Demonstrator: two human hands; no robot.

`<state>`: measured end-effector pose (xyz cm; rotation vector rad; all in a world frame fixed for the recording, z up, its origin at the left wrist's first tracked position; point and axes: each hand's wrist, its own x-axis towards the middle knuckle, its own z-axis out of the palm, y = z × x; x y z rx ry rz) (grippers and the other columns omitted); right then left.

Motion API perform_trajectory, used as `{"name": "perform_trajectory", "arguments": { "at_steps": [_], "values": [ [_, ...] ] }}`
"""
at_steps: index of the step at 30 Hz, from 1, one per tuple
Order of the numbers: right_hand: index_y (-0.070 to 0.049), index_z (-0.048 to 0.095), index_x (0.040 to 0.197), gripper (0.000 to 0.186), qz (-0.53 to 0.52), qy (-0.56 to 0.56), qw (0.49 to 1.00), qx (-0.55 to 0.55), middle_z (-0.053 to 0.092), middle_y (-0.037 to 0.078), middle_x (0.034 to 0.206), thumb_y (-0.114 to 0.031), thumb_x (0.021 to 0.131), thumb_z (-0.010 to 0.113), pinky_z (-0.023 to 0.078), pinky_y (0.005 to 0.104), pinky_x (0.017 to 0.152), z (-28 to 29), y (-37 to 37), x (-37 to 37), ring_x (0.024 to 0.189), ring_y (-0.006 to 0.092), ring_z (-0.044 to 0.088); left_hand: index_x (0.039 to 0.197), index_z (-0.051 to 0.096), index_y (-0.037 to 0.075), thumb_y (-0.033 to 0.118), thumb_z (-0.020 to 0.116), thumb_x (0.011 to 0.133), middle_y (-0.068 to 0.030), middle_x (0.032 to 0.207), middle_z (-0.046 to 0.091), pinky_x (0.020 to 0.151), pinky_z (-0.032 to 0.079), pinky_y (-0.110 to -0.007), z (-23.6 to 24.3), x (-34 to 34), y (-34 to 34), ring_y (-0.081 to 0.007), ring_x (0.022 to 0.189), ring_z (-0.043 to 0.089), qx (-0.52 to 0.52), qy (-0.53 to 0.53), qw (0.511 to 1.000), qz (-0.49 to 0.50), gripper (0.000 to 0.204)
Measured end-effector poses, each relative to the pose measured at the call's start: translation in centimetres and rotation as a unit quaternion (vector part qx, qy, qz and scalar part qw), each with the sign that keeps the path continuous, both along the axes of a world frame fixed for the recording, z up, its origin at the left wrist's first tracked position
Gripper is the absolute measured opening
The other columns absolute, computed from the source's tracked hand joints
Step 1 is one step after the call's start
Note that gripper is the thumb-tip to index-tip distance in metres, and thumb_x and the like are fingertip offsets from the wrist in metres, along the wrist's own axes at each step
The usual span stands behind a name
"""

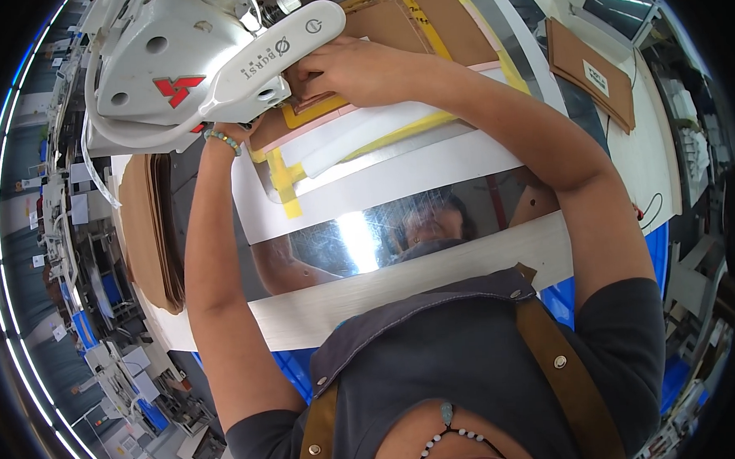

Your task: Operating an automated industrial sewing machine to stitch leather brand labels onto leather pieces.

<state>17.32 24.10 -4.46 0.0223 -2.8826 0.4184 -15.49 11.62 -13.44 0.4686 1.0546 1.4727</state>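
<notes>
Under the head of a white sewing machine (163, 67), my right hand (358, 74) rests on a brown panel with a yellow-edged frame (319, 111). Its visible fingers are bent and apart, with some tips hidden by the machine's white arm (284, 50). My left hand (239, 135), below a beaded bracelet, is at the near left corner of the same work. The machine covers most of its fingers, so its grip is hidden. The panel lies on a white template sheet (381, 168) with strips of yellow tape (283, 180).
A shiny metal plate (319, 243) spans the table's near side. Stacked brown panels (151, 229) stand at the left, and more brown panels (568, 69) with a white label lie at the right. A dark screen (615, 6) is at the far right. A white cable loops beside the machine head.
</notes>
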Motion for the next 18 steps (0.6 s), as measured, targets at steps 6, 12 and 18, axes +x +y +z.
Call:
{"name": "perform_trajectory", "arguments": {
  "at_steps": [6, 12, 18],
  "values": [
    [-0.023, 0.078, 0.129, 0.04, 0.009, 0.054, 0.998, 0.007, 0.066, 0.002, 0.132, -0.006, 0.095, 0.063, 0.047, 0.0451, 0.11, -1.2, 0.6, -0.8, 0.128, 0.0228, 0.058, 0.16, 0.04, 0.001, 0.008, 0.055, 0.104, -0.0203, 0.159, 0.05, 0.12, 0.045, -0.034, 4.6, 3.7, 0.5, -0.0263, 0.139, 0.058, 0.162, 0.647, 0.728, -0.16, 0.058],
    [-0.014, 0.08, 0.116, 0.025, 0.028, 0.039, 0.997, -0.053, 0.068, 0.003, 0.128, -0.011, 0.097, 0.064, 0.047, 0.0452, 0.113, -1.2, 0.6, -1.1, 0.13, 0.0279, 0.059, 0.154, 0.047, 0.003, 0.012, 0.056, 0.104, -0.0177, 0.153, 0.056, 0.117, 0.047, -0.035, 2.8, 1.0, -0.2, -0.0268, 0.136, 0.06, 0.103, 0.587, 0.792, -0.134, 0.052],
    [-0.014, 0.08, 0.116, 0.028, 0.032, 0.067, 0.997, 0.006, 0.069, 0.006, 0.124, -0.006, 0.096, 0.062, 0.051, 0.044, 0.109, -0.5, 0.7, -0.8, 0.128, 0.0287, 0.061, 0.149, 0.053, 0.006, 0.015, 0.056, 0.104, -0.015, 0.147, 0.062, 0.115, 0.048, -0.037, -1.9, -2.0, 0.3, -0.0274, 0.132, 0.062, 0.033, 0.247, 0.967, -0.056, 0.046]
  ]
}}
